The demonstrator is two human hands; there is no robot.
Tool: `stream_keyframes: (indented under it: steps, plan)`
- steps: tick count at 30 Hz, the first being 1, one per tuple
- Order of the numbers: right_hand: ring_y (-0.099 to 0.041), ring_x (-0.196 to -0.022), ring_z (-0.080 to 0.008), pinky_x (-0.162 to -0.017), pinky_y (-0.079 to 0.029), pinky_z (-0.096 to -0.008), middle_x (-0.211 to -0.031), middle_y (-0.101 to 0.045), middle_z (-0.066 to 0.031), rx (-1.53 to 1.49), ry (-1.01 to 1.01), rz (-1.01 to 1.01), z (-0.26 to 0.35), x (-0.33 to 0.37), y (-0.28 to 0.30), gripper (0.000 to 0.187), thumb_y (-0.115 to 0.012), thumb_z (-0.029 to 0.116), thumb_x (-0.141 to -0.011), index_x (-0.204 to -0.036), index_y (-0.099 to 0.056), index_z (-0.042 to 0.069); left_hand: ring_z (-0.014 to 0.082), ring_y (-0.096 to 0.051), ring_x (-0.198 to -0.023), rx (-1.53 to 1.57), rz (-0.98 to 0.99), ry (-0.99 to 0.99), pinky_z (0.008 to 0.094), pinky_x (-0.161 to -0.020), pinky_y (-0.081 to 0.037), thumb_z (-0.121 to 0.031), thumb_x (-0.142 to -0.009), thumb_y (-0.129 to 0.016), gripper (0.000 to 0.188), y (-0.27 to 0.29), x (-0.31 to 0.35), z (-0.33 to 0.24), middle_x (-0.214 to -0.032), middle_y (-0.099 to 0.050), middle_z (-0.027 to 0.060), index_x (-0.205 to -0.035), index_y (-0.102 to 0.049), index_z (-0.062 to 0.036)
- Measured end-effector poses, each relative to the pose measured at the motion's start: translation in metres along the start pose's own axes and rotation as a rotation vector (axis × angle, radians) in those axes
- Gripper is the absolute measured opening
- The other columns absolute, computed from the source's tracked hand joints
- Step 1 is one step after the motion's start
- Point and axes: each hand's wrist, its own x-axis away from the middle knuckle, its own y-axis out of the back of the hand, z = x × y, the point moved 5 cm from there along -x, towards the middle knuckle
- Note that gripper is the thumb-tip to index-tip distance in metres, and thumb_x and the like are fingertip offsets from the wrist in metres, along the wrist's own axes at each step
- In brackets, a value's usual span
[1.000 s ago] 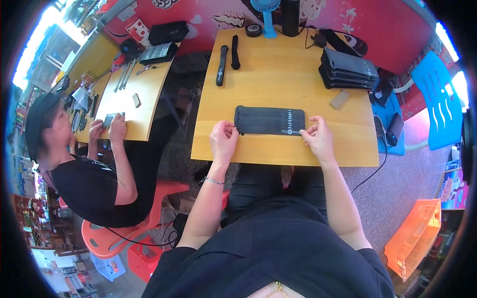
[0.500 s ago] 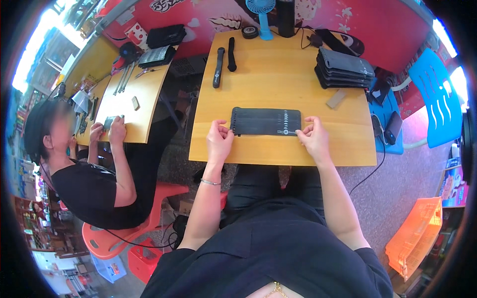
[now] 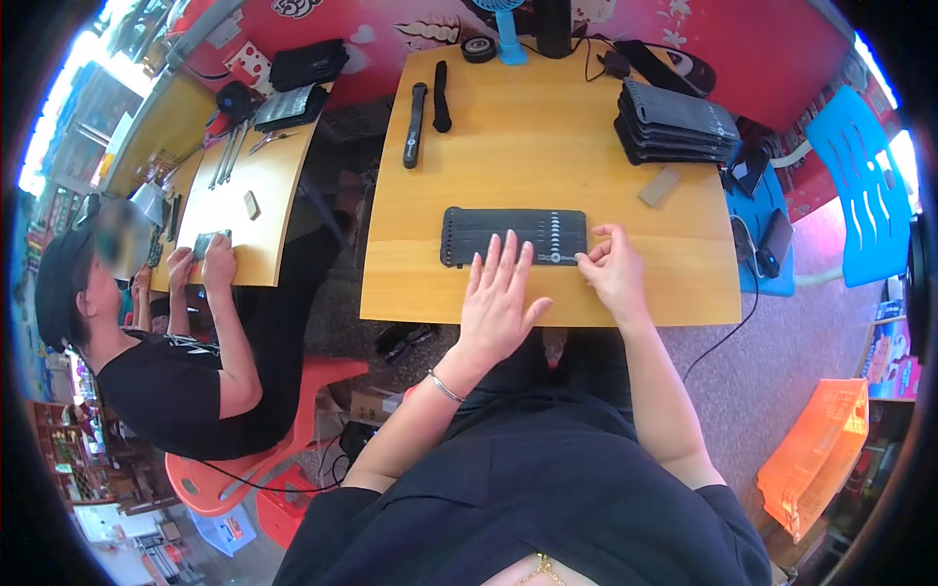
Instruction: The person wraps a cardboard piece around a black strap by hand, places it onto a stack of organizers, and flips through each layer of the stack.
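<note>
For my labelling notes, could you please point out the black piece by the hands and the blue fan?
Black piece [image 3: 500, 220]: head view, top face near the far edge.
Blue fan [image 3: 509, 37]: head view, middle of its handle.

Flat black rectangular piece [image 3: 479, 225] front-centre on yellow wooden surface [image 3: 547, 146]; stack of flat black pieces [image 3: 674, 122] behind right, small beige rectangular block [image 3: 660, 187] just before it; two long black straps [image 3: 414, 127] back left.

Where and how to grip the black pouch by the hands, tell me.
Probably pinch the pouch at its short right edge, from the right: it lies flat, that end faces the right hand; the left hand overlaps its lower edge.
</note>
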Motion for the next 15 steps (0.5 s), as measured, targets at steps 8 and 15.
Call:
stream_keyframes:
  steps: [8, 15]
  plan:
    - [-0.062, -0.06, -0.0137, -0.057, -0.05, -0.0294, -0.071, -0.061, -0.0039, 0.03, -0.006, 0.001, -0.0009, -0.0002, 0.0, 0.044, -0.076, 0.007, -0.078, -0.115, -0.052, 0.004, 0.0357, -0.018, -0.147, -0.072, 0.143, -0.09, 0.0545, -0.117, -0.013, -0.055, -0.093, -0.048, 0.073, -0.0146, -0.0035, 0.0003, -0.159, -0.023, 0.0162, -0.15, -0.035, -0.0129]
    - [-0.062, -0.06, -0.0145, -0.057, -0.049, -0.0288, -0.071, -0.06, -0.0047, -0.071, -0.043, 0.075, 0.005, 0.0009, 0.0034, 0.041, -0.073, 0.004, -0.081, -0.116, -0.051, 0.003, 0.0338, -0.023, -0.146, -0.066, 0.149, -0.103, 0.0542, -0.118, -0.011, -0.06, -0.089, -0.052, 0.076, -0.0132, -0.0079, 0.0033, -0.156, -0.029, 0.0159, -0.148, -0.039, -0.015]
